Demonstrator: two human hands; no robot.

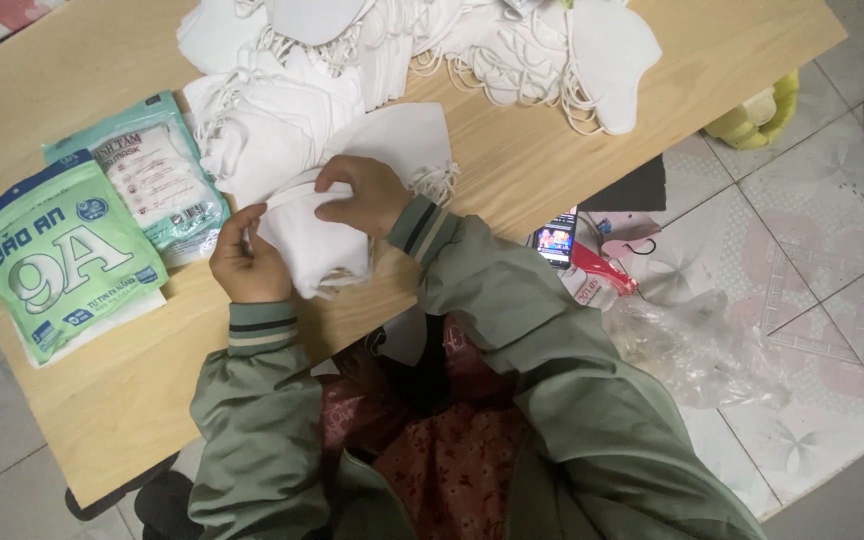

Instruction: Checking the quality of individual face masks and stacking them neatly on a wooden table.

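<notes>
light wooden bench (512, 170) | 2 green printed plastic packets (62, 260) at its left end | glossy teal packet (157, 180) beside them | lit phone (555, 242) at bench edge | crumpled clear plastic bag (692, 350) on tiled floor (832, 250) | yellow-green soft toy (757, 115)

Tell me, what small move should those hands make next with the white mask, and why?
Probably slide the white mask toward the green packets: both the left hand and right hand grip it, seemingly folded, and the packets lie just beside them.
</notes>
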